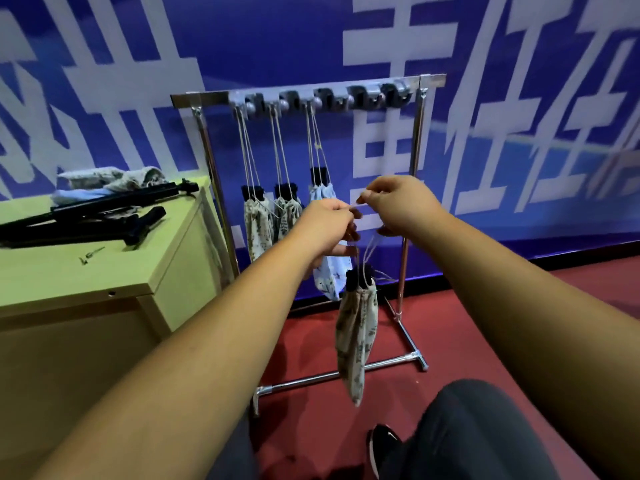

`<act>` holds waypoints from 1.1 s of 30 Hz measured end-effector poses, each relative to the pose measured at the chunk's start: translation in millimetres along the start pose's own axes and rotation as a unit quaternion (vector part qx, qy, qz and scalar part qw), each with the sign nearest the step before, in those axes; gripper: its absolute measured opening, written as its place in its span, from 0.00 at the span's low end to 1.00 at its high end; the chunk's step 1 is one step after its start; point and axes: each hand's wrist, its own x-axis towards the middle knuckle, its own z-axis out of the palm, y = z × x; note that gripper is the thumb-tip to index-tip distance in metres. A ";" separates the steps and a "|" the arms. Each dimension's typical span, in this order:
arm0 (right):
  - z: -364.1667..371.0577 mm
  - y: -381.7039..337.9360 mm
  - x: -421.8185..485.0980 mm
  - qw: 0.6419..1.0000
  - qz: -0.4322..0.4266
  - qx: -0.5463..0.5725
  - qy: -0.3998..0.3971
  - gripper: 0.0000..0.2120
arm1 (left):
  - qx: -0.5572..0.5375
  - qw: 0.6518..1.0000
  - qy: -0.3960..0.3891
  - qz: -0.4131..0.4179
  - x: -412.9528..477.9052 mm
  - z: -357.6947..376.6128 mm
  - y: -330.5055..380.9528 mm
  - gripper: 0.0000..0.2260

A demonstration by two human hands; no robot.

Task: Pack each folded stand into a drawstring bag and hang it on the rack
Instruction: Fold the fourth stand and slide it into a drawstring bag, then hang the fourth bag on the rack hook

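1. My left hand [325, 223] and right hand [398, 202] are both pinched closed on the cord [369, 249] of the bag [356, 337].
2. The bag hangs free under my hands, in front of the rack [412, 209].
3. The cloth is soft and the stand inside seems stiff, so I think it swings; holding the cord loop is best.

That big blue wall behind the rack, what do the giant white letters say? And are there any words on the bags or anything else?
Blue wall banner: huge white characters, cut off by the frame edges and blurred, so none can be read for sure.
Hanging bags: only small leafy patterns, no words.
Bag held by both hands: pattern only, no words.
Rack, cabinet, black stands: no labels visible.
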 end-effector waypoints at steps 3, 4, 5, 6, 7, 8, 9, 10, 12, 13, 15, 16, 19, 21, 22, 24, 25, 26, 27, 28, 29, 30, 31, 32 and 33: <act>-6.6 -3.5 21.7 1.000 -0.013 0.001 0.022 0.11 | 0.037 0.999 -0.004 0.017 14.3 5.3 18.8 0.08; -8.0 -4.0 29.0 0.999 -0.020 -0.004 0.033 0.11 | 0.047 0.999 -0.004 0.024 20.2 6.7 24.9 0.08; -9.6 -4.9 35.7 0.999 -0.026 -0.005 0.043 0.11 | 0.055 0.998 0.000 0.032 27.3 7.2 30.9 0.08; -11.5 -5.9 43.1 0.998 -0.031 0.000 0.051 0.10 | 0.064 0.997 0.004 0.039 35.5 7.8 36.5 0.09; -13.5 -6.8 49.8 0.998 -0.035 0.004 0.058 0.10 | 0.072 0.996 0.008 0.046 43.8 7.6 41.3 0.09; -15.6 -7.7 58.9 0.997 -0.041 0.005 0.063 0.10 | 0.076 0.996 0.009 0.050 53.5 7.0 46.9 0.09; -16.8 -7.6 65.3 0.997 -0.046 0.004 0.067 0.10 | 0.077 0.996 0.009 0.052 60.5 6.1 50.7 0.10; -17.5 -7.2 74.2 0.996 -0.051 0.008 0.072 0.11 | 0.078 0.995 0.011 0.054 68.8 5.6 55.2 0.10; -18.1 -4.8 94.0 0.994 -0.057 0.014 0.087 0.11 | 0.088 0.994 0.014 0.061 86.1 5.5 63.9 0.11; -18.5 -3.3 102.3 0.994 -0.058 0.012 0.093 0.10 | 0.098 0.993 0.017 0.066 92.8 5.6 67.2 0.11; -18.5 -0.6 122.1 0.993 -0.065 0.008 0.098 0.10 | 0.120 0.989 0.027 0.084 109.5 5.9 73.5 0.09; -17.9 0.8 130.7 0.992 -0.071 0.008 0.101 0.10 | 0.129 0.987 0.035 0.094 115.6 5.9 75.1 0.08; -13.6 2.5 160.4 0.989 -0.092 0.006 0.115 0.11 | 0.182 0.971 0.071 0.138 139.9 5.0 80.0 0.09; -9.2 1.3 178.0 0.987 -0.102 0.011 0.124 0.11 | 0.229 0.951 0.112 0.174 154.6 3.5 85.4 0.10; -7.9 -0.4 184.7 0.986 -0.106 0.011 0.126 0.10 | 0.243 0.943 0.131 0.184 161.7 2.3 88.3 0.10; -4.3 -4.4 201.0 0.985 -0.117 0.010 0.124 0.10 | 0.243 0.936 0.162 0.194 177.8 -1.0 94.5 0.10; -2.8 -7.1 208.5 0.985 -0.123 0.009 0.122 0.10 | 0.246 0.932 0.174 0.202 185.0 -3.1 96.9 0.10; -1.1 -10.5 217.0 0.985 -0.125 0.010 0.123 0.11 | 0.258 0.923 0.188 0.214 193.8 -5.4 98.9 0.11; 0.1 -14.2 223.6 0.984 -0.126 0.014 0.126 0.11 | 0.271 0.914 0.199 0.226 199.5 -7.3 101.0 0.11; 1.8 -17.5 230.9 0.983 -0.125 0.023 0.132 0.11 | 0.281 0.907 0.207 0.235 204.4 -8.8 103.7 0.11; 3.6 -20.0 238.0 0.982 -0.125 0.034 0.139 0.10 | 0.288 0.900 0.217 0.245 210.4 -10.2 106.0 0.11; 5.2 -23.2 245.2 0.980 -0.124 0.045 0.146 0.10 | 0.292 0.893 0.228 0.256 215.9 -11.5 110.0 0.10; 6.9 -26.6 248.8 0.979 -0.121 0.047 0.154 0.10 | 0.299 0.886 0.239 0.263 219.5 -13.0 113.6 0.10; 9.0 -30.3 252.2 0.979 -0.117 0.044 0.164 0.10 | 0.311 0.879 0.248 0.264 224.0 -13.9 117.2 0.10; 10.5 -33.0 254.9 0.977 -0.116 0.042 0.174 0.11 | 0.326 0.870 0.255 0.269 227.5 -13.7 121.0 0.10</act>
